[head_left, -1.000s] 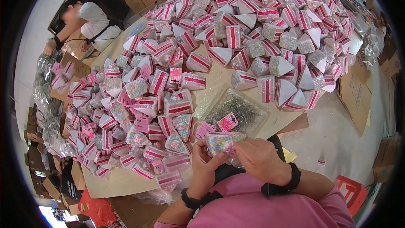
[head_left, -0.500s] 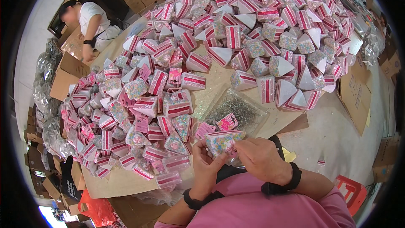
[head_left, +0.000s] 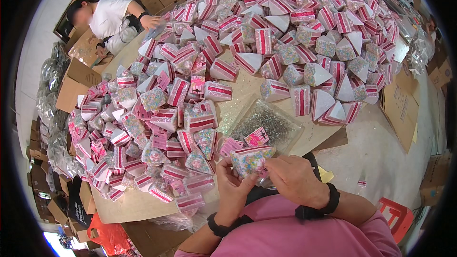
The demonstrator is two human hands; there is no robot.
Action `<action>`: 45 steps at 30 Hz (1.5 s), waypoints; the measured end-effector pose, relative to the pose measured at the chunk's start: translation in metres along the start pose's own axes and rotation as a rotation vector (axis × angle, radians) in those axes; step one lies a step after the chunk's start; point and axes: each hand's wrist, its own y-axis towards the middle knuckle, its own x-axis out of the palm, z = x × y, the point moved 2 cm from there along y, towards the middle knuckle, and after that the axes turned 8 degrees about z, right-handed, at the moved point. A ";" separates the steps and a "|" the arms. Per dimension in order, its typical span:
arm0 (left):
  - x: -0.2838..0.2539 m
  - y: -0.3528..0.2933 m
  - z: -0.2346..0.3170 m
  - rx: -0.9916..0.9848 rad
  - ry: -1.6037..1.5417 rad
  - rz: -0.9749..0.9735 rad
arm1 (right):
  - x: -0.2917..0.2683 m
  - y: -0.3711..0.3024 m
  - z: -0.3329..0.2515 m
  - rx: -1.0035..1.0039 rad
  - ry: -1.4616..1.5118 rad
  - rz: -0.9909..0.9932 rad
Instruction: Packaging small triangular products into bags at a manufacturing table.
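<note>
Presently, the person's left hand (head_left: pixel 233 183) is gripping a toy cake slice (head_left: pixel 248 161), with the thumb at its near side and the other fingers around its left side. The slice has a top with many small coloured dots and a pink edge, and it is held in front of the person's chest, near the close edge of the surface (head_left: pixel 124 207). The right hand (head_left: pixel 297 178) is at the right end of the slice, its fingers bent inward; whether they pinch something, one cannot tell, because the back of the hand hides it.

Just beyond the slice there are two pink cards (head_left: pixel 257 137), and next to them a clear plastic bag (head_left: pixel 296 138) with many thin metal pieces (head_left: pixel 266 123). To the left lies a heap of similar slices (head_left: pixel 166 120), some with pink tags, and a bigger pile (head_left: pixel 304 15) covers the far part. At the upper left, a co-worker (head_left: pixel 107 18) in a white top stretches one hand to the surface.
</note>
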 end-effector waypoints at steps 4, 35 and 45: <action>0.000 -0.001 -0.002 0.119 0.102 0.020 | 0.002 -0.001 0.001 0.003 -0.006 0.007; 0.000 0.002 -0.006 0.325 0.107 0.046 | 0.010 -0.008 0.005 0.103 0.073 0.066; 0.010 -0.001 -0.001 0.188 0.074 0.126 | 0.007 -0.008 0.003 0.070 0.050 0.066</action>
